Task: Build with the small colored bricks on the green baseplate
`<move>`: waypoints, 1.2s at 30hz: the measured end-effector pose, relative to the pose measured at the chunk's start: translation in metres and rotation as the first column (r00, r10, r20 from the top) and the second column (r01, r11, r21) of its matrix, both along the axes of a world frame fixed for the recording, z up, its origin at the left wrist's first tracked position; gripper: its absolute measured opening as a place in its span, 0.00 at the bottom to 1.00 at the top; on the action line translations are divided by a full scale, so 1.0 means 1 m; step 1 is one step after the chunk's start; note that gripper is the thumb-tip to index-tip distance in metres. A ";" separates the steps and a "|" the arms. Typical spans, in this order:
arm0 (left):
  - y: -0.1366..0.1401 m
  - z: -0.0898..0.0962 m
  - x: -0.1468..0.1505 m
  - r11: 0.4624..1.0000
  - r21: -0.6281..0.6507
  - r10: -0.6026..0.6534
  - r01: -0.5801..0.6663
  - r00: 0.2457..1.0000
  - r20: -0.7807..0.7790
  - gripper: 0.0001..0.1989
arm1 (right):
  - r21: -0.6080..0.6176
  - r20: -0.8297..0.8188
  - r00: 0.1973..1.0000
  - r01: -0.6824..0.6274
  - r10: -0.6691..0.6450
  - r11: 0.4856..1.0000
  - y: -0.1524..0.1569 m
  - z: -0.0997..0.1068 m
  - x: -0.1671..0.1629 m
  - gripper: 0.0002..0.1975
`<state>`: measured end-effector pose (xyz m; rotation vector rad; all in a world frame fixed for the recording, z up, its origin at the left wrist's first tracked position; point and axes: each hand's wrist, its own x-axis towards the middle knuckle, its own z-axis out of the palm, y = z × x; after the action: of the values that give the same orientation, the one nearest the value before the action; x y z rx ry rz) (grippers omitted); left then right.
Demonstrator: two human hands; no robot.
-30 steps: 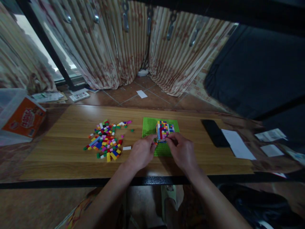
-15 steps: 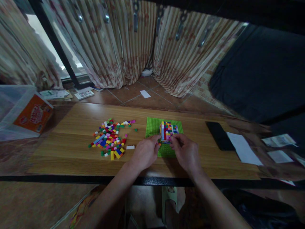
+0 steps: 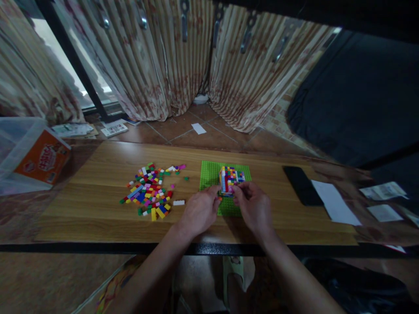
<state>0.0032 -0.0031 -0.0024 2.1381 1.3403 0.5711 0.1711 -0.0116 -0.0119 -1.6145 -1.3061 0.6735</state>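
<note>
A small structure of many-coloured toy bricks stands on a green studded baseplate. My left hand is at its near left corner, fingers closed, with a small orange brick showing at the fingertips. At the near right side, my right hand pinches thumb and finger together against the structure. Pink shows beside those fingertips, but I cannot tell whether it is a held brick or part of the structure. Both hands partly cover the baseplate.
Loose toy bricks lie in a pile on the wooden tabletop, with a white brick near my left hand. To the right are a black phone and white paper. A clear plastic box stands far left.
The view has shifted slightly. My right fingertips have moved a little left along the structure's near side; my left hand stays at its near left corner.
</note>
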 end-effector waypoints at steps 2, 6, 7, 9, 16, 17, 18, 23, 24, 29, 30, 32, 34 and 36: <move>0.000 0.000 0.000 1.000 -0.004 0.002 -0.002 1.000 0.005 0.18 | 0.003 0.018 1.000 -0.005 0.005 1.000 0.000 0.000 0.000 0.19; 0.000 0.000 0.001 1.000 -0.007 0.003 -0.003 1.000 0.015 0.18 | -0.022 -0.033 0.999 -0.006 0.006 1.000 0.000 0.002 -0.004 0.19; 0.000 0.000 0.000 1.000 -0.009 0.005 -0.005 1.000 0.019 0.18 | -0.031 -0.054 0.999 -0.006 0.004 1.000 0.000 0.003 -0.005 0.19; 0.000 0.001 0.000 1.000 -0.018 0.008 -0.007 0.999 0.035 0.18 | -0.047 -0.094 0.995 -0.023 0.018 0.999 0.000 0.005 -0.006 0.19; 0.001 0.004 -0.003 0.988 -0.149 0.069 -0.029 0.961 0.269 0.18 | 0.043 -0.080 0.997 0.024 -0.020 0.999 -0.005 0.012 0.003 0.18; 0.001 0.004 -0.003 0.983 -0.181 0.087 -0.030 0.945 0.315 0.18 | 0.053 -0.075 0.997 -0.001 0.005 0.999 -0.007 0.013 0.004 0.17; 0.001 0.004 -0.003 0.976 -0.216 0.104 -0.025 0.927 0.361 0.18 | 0.055 -0.078 0.996 -0.050 0.054 0.997 -0.009 0.015 0.005 0.16; 0.002 0.007 0.001 0.925 -0.375 0.166 0.061 0.823 0.543 0.19 | 0.001 -0.056 0.953 -0.299 0.299 0.954 -0.019 0.022 -0.001 0.09; 0.002 0.007 0.002 0.917 -0.391 0.178 0.072 0.805 0.565 0.19 | -0.012 -0.049 0.947 -0.318 0.317 0.948 -0.020 0.022 -0.003 0.08; 0.001 0.006 0.005 0.909 -0.407 0.194 0.084 0.779 0.596 0.20 | -0.012 -0.071 0.945 -0.320 0.318 0.947 -0.020 0.023 -0.004 0.06; 0.002 0.005 0.005 0.915 -0.397 0.192 0.075 0.785 0.589 0.20 | -0.003 -0.061 0.948 -0.312 0.312 0.950 -0.019 0.024 -0.001 0.06; 0.003 0.003 0.003 0.932 -0.361 0.193 0.025 0.809 0.556 0.19 | 0.021 -0.034 0.963 -0.266 0.267 0.964 -0.016 0.024 0.008 0.07; 0.005 0.001 0.000 0.951 -0.303 0.205 -0.052 0.842 0.499 0.17 | 0.032 -0.012 0.985 -0.169 0.170 0.985 -0.012 0.023 0.018 0.07; 0.006 0.001 -0.002 0.964 -0.243 0.207 -0.104 0.869 0.450 0.16 | 0.017 0.013 0.997 -0.083 0.082 0.996 -0.009 0.021 0.026 0.07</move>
<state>0.0014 0.0033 -0.0014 1.5888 1.2333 0.9053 0.1972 -0.0206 0.0089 -1.5601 -1.3903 0.7014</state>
